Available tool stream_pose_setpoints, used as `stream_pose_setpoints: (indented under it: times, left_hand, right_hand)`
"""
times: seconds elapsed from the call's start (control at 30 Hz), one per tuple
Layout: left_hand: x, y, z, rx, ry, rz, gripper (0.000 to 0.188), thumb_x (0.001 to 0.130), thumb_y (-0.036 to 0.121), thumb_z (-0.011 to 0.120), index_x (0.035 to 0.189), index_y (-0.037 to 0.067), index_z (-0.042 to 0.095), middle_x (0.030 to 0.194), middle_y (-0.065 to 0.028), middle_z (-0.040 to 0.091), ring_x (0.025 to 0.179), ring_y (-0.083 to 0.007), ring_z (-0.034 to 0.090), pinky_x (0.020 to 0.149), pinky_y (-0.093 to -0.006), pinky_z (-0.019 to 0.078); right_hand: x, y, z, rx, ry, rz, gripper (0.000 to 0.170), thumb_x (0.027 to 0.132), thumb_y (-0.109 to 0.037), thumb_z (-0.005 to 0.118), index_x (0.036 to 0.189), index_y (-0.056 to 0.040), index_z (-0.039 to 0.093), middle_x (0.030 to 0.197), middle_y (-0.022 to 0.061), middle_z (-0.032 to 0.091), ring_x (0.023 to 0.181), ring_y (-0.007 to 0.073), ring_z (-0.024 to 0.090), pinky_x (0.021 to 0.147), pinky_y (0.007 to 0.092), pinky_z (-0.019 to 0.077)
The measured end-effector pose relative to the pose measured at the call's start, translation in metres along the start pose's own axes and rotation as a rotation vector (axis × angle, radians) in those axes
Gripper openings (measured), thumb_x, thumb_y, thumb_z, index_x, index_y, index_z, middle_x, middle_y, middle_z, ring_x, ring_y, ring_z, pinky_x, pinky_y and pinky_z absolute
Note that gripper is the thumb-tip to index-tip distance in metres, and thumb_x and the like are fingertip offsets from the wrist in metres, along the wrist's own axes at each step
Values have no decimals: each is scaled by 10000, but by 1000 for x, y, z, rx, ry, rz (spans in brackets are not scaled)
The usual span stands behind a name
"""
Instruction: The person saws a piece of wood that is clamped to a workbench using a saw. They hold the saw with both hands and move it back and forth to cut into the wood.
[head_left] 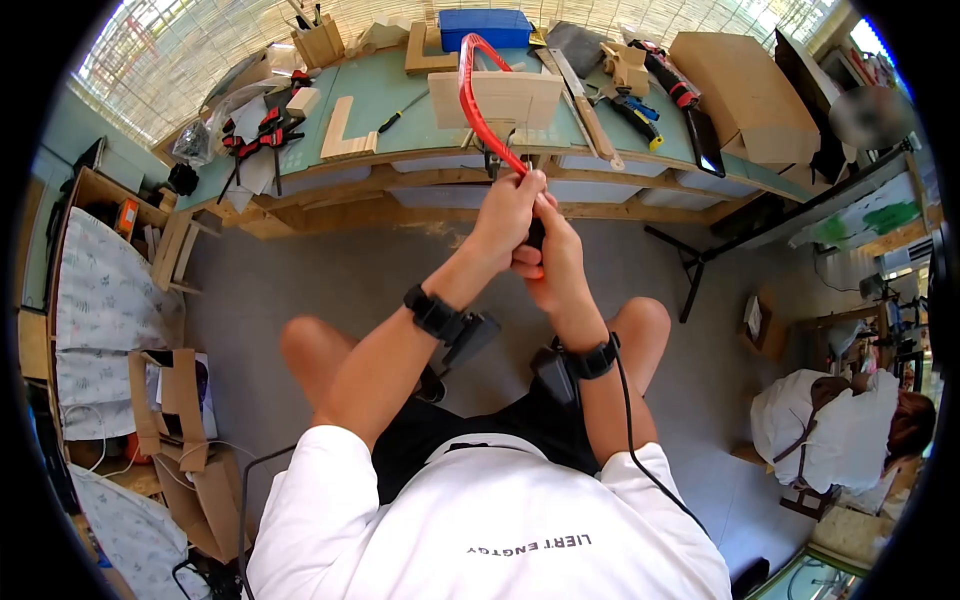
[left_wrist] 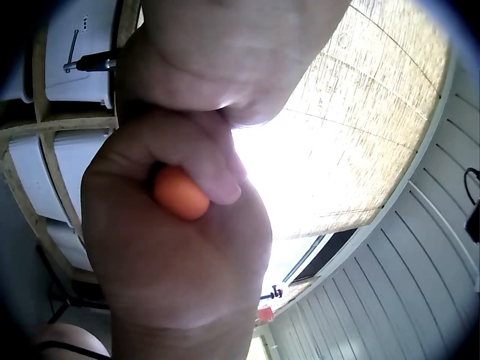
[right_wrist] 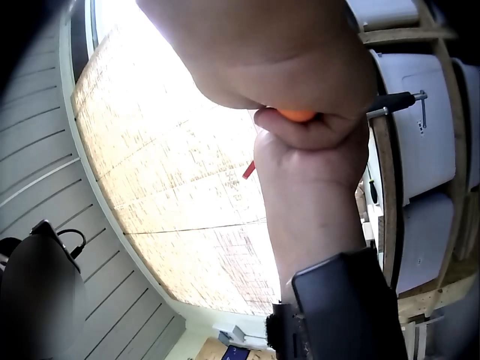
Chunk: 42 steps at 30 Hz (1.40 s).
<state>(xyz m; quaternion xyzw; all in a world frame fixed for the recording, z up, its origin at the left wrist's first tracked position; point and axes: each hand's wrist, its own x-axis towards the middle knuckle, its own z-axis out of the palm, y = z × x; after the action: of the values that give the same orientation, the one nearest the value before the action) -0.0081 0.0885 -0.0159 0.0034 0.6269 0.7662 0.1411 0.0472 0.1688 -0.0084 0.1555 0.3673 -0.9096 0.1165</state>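
Observation:
In the head view, both hands are on the handle of a coping saw with a curved red frame. My left hand grips the handle, and my right hand is wrapped round it as well, pressed against the left. Orange handle end pokes out of the right fist in the left wrist view; the rest of the handle is mostly covered by fingers. The red frame reaches up past a thin wooden board that stands upright at the workbench's front edge. The blade is too thin to make out.
On the green workbench lie an L-shaped wooden piece, a screwdriver, red-and-black clamps, a hand saw and a phone. A blue box stands behind; a cardboard box sits at right.

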Motion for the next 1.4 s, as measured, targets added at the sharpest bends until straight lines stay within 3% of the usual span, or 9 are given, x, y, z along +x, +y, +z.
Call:
stream_pose_setpoints:
  times: [0.13, 0.2, 0.37, 0.53, 0.83, 0.9, 1.0, 1.17, 1.4]
  left_hand:
    - [6, -5, 0, -68, 34, 56, 344, 961, 350, 499, 805, 58, 591, 650, -3, 512, 448, -83, 416, 416, -252, 373]
    - [2, 17, 0, 18, 22, -101, 345, 959, 362, 500, 819, 61, 592, 644, 7, 507, 424, -72, 388, 385, -242, 355]
    - [-12, 13, 5, -19, 32, -83, 360, 960, 396, 498, 823, 78, 597, 637, 22, 493, 413, -53, 347, 365, -220, 330]
    - [-32, 14, -4, 8, -37, -163, 353, 966, 390, 491, 825, 85, 599, 700, -3, 580, 410, -45, 344, 362, -214, 321]
    - [-13, 3, -7, -179, -91, -141, 267, 967, 337, 494, 876, 101, 580, 772, 3, 602, 483, -46, 418, 412, -193, 360]
    - [1, 9, -12, -135, -120, -158, 274, 980, 313, 502, 882, 66, 567, 826, -51, 628, 714, -122, 624, 520, -215, 468]
    - [23, 2, -8, -222, -50, -95, 262, 980, 296, 510, 883, 59, 563, 819, -48, 616, 725, -128, 626, 571, -229, 491]
    - [0, -6, -6, -219, -72, -111, 243, 972, 277, 527, 876, 56, 566, 791, -55, 611, 727, -119, 621, 580, -225, 483]
    - [11, -3, -6, -121, -14, -64, 271, 956, 313, 521, 864, 63, 572, 716, -36, 600, 584, -93, 558, 462, -229, 412]
  right_hand:
    - [14, -3, 0, 30, -44, -16, 83, 1006, -288, 474, 1026, -215, 507, 701, -29, 510, 412, 37, 381, 319, 182, 242]
    - [19, -4, -1, 51, -100, -22, 82, 1007, -290, 472, 1027, -218, 506, 707, -28, 513, 412, 36, 380, 319, 182, 240]
    - [4, -4, -4, 15, -63, 2, 93, 1009, -309, 468, 1022, -223, 501, 696, -20, 508, 418, 37, 386, 325, 178, 244]
    - [-15, 8, 1, 25, -27, 20, 113, 1008, -334, 465, 1038, -230, 497, 684, -19, 496, 412, 45, 384, 324, 181, 244]
    - [-3, 2, -3, 24, 4, 60, 125, 1003, -352, 469, 1056, -243, 502, 678, -12, 486, 400, 51, 373, 322, 184, 241]
    - [12, -3, -3, 17, -14, 65, 152, 998, -364, 479, 1011, -215, 505, 675, -12, 489, 394, 48, 368, 320, 184, 237]
    - [30, -13, -4, 5, -62, 65, 213, 995, -372, 473, 937, -167, 466, 664, -2, 492, 409, 66, 397, 329, 204, 241]
    - [6, -4, -4, -14, 21, 91, 233, 987, -397, 489, 915, -176, 501, 665, -14, 490, 386, 52, 370, 319, 189, 231]
    - [20, -5, -3, -31, 32, 15, 254, 984, -398, 495, 890, -163, 513, 633, -12, 507, 383, 61, 368, 322, 202, 226]
